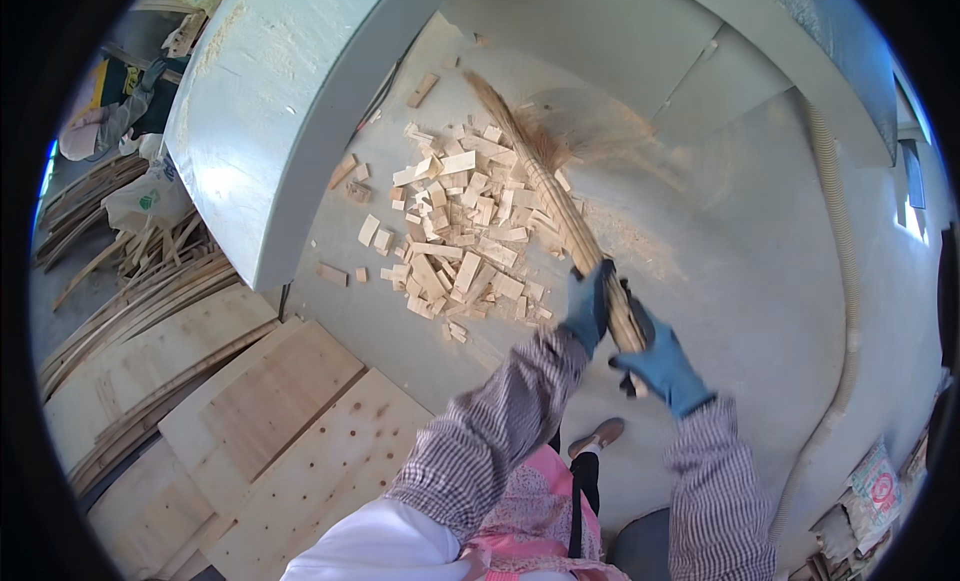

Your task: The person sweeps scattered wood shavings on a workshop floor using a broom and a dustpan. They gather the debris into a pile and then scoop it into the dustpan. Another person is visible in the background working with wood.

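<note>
Both my hands, in blue and black gloves, are closed around a long, tan, streaky broom [570, 216]. It slants away from me to the upper left. My left hand [588, 306] grips farther up the shaft. Lower down, my right hand [662, 361] wraps round it near its close end. Reddish-brown bristles [545, 146] fan out beside the far part, partly blurred. Beneath and left of the broom, a heap of small pale wood offcuts [465, 271] lies on the grey floor [720, 311], with sawdust about it.
Stacked wooden boards [320, 421] and curved strips [150, 321] lie at left. A pale machine housing [270, 81] stands above them. A ribbed hose [840, 261] runs down the right side, near a printed sack [875, 491]. Another person [100, 121] is at the far left.
</note>
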### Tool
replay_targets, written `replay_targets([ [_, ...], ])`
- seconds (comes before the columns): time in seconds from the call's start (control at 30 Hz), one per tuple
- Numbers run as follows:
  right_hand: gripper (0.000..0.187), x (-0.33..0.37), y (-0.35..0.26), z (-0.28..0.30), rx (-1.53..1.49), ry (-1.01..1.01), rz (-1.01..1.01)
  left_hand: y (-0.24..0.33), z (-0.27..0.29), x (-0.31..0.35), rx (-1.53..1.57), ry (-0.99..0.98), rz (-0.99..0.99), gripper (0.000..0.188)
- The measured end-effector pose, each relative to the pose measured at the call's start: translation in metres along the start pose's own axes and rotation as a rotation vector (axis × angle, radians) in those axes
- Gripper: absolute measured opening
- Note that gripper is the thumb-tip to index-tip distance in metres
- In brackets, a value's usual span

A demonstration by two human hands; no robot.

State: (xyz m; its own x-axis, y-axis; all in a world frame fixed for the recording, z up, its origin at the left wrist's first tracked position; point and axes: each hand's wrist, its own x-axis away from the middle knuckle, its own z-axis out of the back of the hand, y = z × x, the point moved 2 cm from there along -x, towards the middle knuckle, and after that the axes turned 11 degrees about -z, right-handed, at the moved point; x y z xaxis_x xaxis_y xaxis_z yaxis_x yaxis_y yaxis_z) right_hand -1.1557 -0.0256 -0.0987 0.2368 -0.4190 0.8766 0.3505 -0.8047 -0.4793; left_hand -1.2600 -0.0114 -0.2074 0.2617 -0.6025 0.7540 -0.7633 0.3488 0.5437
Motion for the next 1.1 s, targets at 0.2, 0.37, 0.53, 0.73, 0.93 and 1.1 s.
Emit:
replay_targets([
  [0.2,0.077,0.126,0.086,-0.036,-0.015,0.285,-0.185,-0.029,0.018,0.135,-0.073,-0.150,0.230,0.039],
  [0.37,0.070,0.139,0.140,-0.083,-0.397,0.232,-0.080,-0.045,0.067,0.179,-0.261,-0.027,0.310,0.043],
  [0.53,0.061,0.123,0.144,-0.100,-0.416,-0.134,-0.324,-0.042,0.130,0.166,-0.282,0.081,0.097,0.034],
  [0.73,0.056,0.167,0.157,-0.091,-0.497,-0.152,-0.270,-0.056,0.128,0.201,-0.517,-0.035,-0.184,0.049],
  [0.93,0.039,0.264,0.247,-0.047,-0.475,-0.075,-0.203,-0.071,0.180,0.328,-0.469,-0.249,-0.004,0.044],
  [1.1,0.020,0.295,0.317,-0.023,-0.913,-0.270,-0.391,-0.071,0.263,0.387,-0.256,0.041,0.055,0.035],
])
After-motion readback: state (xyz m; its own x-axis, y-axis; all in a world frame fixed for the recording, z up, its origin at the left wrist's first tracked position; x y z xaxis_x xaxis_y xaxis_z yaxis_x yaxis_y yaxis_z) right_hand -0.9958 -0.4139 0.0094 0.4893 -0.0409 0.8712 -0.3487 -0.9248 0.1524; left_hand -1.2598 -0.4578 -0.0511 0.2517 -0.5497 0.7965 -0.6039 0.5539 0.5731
